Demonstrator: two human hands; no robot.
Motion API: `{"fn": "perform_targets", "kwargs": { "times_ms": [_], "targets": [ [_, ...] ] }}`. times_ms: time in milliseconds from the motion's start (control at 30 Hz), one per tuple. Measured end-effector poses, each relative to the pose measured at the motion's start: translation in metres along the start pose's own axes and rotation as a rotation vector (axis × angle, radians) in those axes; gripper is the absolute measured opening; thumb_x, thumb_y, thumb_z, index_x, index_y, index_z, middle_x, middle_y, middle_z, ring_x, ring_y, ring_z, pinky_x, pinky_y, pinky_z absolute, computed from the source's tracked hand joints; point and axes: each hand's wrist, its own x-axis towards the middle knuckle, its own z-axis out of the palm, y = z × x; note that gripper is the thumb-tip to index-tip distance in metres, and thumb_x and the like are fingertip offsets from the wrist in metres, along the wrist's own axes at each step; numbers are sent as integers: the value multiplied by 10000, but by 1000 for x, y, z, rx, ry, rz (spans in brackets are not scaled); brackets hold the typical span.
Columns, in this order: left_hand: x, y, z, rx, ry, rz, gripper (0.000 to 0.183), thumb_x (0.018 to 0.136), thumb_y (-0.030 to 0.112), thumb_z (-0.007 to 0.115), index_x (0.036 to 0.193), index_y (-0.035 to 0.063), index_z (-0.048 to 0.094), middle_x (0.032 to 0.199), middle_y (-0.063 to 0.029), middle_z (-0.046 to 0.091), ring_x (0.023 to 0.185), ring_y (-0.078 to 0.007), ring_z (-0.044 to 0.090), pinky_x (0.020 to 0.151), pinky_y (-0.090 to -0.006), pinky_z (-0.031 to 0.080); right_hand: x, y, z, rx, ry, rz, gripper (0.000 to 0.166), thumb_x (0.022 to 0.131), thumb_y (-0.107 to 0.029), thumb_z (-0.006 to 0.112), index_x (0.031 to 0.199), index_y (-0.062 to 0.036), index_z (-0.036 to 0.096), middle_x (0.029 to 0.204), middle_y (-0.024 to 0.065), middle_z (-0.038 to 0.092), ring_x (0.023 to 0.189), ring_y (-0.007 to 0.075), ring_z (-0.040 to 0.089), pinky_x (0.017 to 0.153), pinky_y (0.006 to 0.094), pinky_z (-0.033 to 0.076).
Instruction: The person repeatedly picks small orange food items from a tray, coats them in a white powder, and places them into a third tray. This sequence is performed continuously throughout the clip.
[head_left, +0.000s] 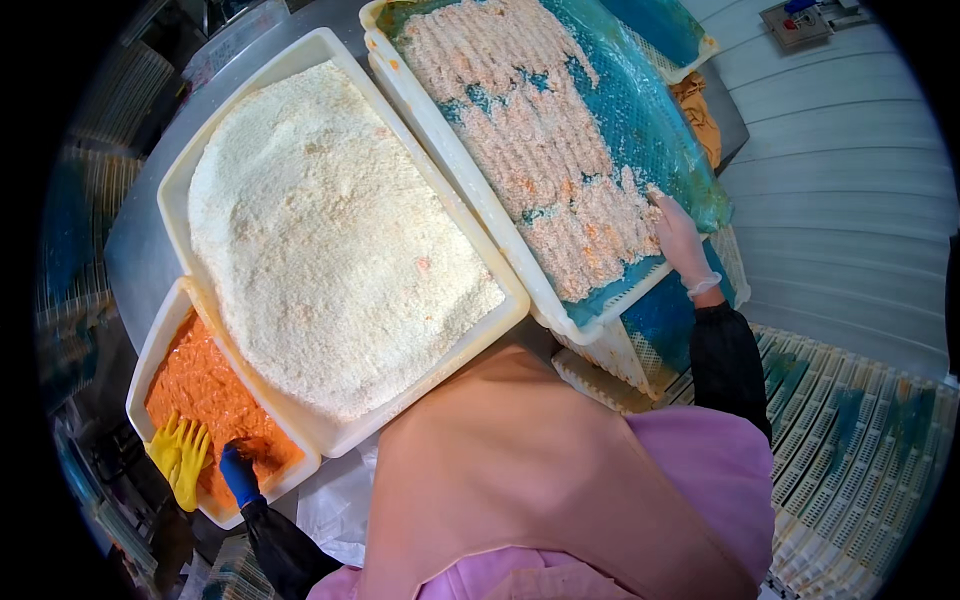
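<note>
My left hand (241, 471), in a blue glove, dips into wet orange marinated pieces (202, 375) inside a small white tub (136, 394). Its fingertips are hidden by the orange mass, so I cannot see what they hold. Beside it, a yellow rubber glove (180, 457) lies over the tub's left side. My right hand (679, 232), in a thin translucent glove, touches the end of a row of crumb-coated strips (540, 142). These lie in rows on blue sheeting (637, 142) in a white tray (480, 176). Between my hands, a large white tub (517, 300) holds pale breadcrumbs (322, 225).
A steel table (150, 225) carries the tubs. Stacked white crates (847, 450) stand at the lower right, and more crates (82, 225) at the far left. A brown cloth or bag (699, 112) lies behind the tray. A pale panelled wall (832, 172) rises on the right.
</note>
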Motion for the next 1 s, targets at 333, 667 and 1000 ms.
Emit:
{"fn": "perform_targets", "kwargs": {
  "times_ms": [333,667,1000],
  "targets": [
    [50,45,6,-957,189,-429,228,876,197,546,981,7,616,805,-76,642,656,-193,632,595,-317,539,10,-43,0,674,-141,-63,507,891,-125,409,1359,36,301,1404,134,332,1302,221,288,1065,318,220],
    [82,72,46,130,551,-21,226,730,104,666,952,65,647,861,-115,565,831,-263,571,703,-339,448,-24,-228,13,431,-56,-682,469,798,13,424,1266,45,417,1363,188,377,1277,311,344,1051,385,269],
    [86,98,-16,-856,377,-113,137,856,131,596,884,7,645,639,31,517,579,-95,490,539,-240,408,-31,-270,29,535,-211,-766,381,755,21,469,1129,39,538,1300,213,438,1216,364,412,1011,411,331]
  ]
}}
